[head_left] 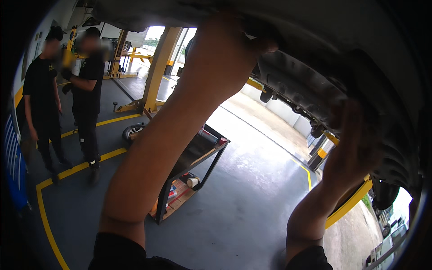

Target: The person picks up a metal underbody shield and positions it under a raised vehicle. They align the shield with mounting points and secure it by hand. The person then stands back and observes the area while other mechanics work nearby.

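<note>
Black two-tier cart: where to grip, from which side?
Probably the upper shelf's right edge, coming from the right: it runs long and straight, with an open gap between it and the lower shelf. The left forearm hides the cart's left side in this view.

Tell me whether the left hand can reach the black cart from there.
Probably not: the left hand is up at the raised vehicle's underside, while the black two-tier cart stands well below on the floor. Nothing visible blocks the way, but the hand would likely have to come down.
</note>
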A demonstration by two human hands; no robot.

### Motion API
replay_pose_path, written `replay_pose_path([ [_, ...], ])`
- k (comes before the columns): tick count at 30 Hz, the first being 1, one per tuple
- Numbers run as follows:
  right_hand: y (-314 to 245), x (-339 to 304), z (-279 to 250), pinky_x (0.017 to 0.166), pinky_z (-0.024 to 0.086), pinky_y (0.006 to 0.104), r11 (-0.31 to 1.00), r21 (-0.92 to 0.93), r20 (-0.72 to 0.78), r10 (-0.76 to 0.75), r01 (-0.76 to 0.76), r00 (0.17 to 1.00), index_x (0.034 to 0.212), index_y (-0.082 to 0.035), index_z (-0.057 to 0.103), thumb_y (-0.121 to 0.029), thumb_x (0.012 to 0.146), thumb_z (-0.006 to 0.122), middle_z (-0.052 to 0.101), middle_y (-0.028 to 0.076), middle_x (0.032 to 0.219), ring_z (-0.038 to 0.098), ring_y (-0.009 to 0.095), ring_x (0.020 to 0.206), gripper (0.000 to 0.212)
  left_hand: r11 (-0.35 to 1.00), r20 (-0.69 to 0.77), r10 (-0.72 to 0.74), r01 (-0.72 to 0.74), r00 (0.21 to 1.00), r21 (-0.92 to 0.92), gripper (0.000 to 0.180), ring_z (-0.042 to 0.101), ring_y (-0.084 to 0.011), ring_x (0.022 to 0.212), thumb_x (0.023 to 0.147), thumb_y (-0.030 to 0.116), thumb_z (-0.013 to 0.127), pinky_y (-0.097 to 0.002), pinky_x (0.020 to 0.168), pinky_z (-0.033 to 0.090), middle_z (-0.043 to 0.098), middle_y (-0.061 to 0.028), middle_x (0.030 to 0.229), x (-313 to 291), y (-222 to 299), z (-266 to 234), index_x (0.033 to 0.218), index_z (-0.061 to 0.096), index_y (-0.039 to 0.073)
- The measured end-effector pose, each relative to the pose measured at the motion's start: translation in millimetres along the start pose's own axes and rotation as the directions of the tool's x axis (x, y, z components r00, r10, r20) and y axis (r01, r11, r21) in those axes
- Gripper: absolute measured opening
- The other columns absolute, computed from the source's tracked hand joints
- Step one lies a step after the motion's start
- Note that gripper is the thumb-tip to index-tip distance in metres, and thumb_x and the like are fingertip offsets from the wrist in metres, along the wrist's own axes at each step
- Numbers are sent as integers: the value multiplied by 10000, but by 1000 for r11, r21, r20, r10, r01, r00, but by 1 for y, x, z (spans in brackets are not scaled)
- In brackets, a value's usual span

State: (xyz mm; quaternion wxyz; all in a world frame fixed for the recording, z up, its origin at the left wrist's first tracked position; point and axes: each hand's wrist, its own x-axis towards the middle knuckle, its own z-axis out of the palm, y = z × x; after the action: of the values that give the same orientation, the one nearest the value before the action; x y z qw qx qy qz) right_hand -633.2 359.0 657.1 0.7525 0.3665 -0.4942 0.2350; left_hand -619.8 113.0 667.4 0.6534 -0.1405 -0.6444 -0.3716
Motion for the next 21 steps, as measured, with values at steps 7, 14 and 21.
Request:
replay_pose_path([
  [7, -4, 33, -47, 1065, 492, 429, 593, -662, 331, -318, 459, 888, 1224, -121, 734, -344, 845, 875, 718, 96, 1286, 689, 278, 1173, 462, 984, -87, 153, -160, 984, -81, 582, 696, -441, 912, 856, 272, 818, -474, 814, 542, 711, -253, 935, 0, -11, 8, 1236, 534, -66],
  [14, -19, 53, -15, 1062, 463, 450, 445, -641, 488, -392, 625, 780, 1182, -132, 745, -417, 823, 876, 756, 90, 1164, 721, 267, 1062, 477, 983, -109, 105, -120, 988, -137, 475, 680, -423, 999, 845, 171, 810, -472, 863, 523, 721, -224, 993, -8, -1, 6, 1179, 552, -48],
  [21, -17, 63, 6, 1007, 505, 439, 408, -697, 513, -292, 590, 807, 999, -116, 754, -477, 891, 793, 766, 52, 884, 747, 226, 815, 379, 987, -85, 43, -56, 995, -153, 375, 674, -401, 1062, 856, 111, 782, -466, 915, 506, 739, -177, 1017, -17, 12, -2, 1131, 566, -23],
])
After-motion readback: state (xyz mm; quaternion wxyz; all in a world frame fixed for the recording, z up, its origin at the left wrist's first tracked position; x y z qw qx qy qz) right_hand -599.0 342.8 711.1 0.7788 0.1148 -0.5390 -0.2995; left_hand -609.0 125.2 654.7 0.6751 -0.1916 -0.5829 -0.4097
